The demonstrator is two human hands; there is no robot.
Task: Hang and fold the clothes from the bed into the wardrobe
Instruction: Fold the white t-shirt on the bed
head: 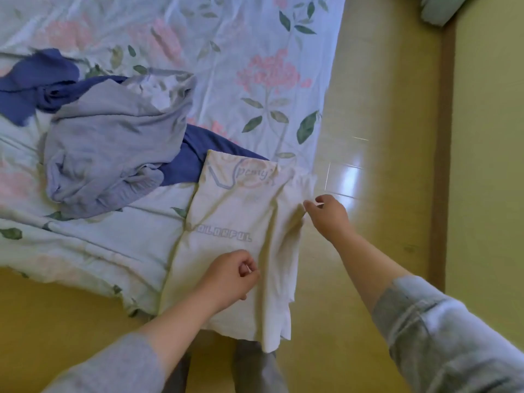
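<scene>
Grey garment [113,143], crumpled over a blue garment [37,80], lay on the floral bed [255,52] at ten o'clock from the white T-shirt [235,217], whose three-o'clock side the right hand [326,215] pinched, while the left hand [232,276] sat curled on its six-o'clock half, grip unclear.

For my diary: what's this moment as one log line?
step: folding white T-shirt | left hand: pinches shirt front | right hand: pinches folded side | waiting: grey garment, blue garment

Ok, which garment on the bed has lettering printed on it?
The cream T-shirt, spread flat and held by the left hand and right hand. The grey garment and blue garment lie crumpled, plain.
</scene>
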